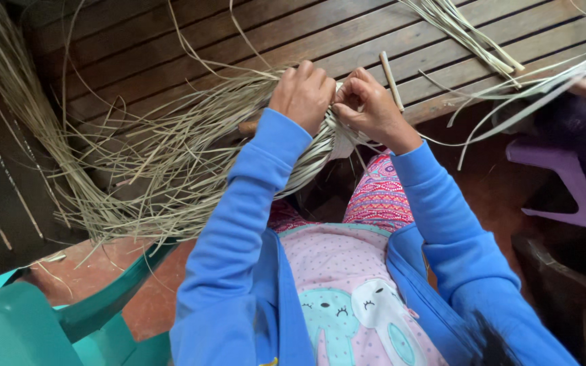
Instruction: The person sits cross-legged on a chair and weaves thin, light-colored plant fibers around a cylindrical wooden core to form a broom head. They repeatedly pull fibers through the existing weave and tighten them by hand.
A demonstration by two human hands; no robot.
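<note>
The bundle of pale straw strips [191, 156] lay at the near edge of the slatted wooden table [171, 41], fanning out left. The left hand [303, 95] clenched around its gathered end, and the right hand [371, 105] pinched strands just beside it. A thin stick [392, 81] rested just beyond. A teal plastic chair [28, 325] stood near left.

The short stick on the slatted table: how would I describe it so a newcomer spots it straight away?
Start at the dark wooden slatted table, then find the person's right hand pinching pale strips at its edge. Just beyond that hand lies the stick, angled across the slats. Unlike the flat, floppy strips around it, it is short, round, rigid and lies alone.
</note>
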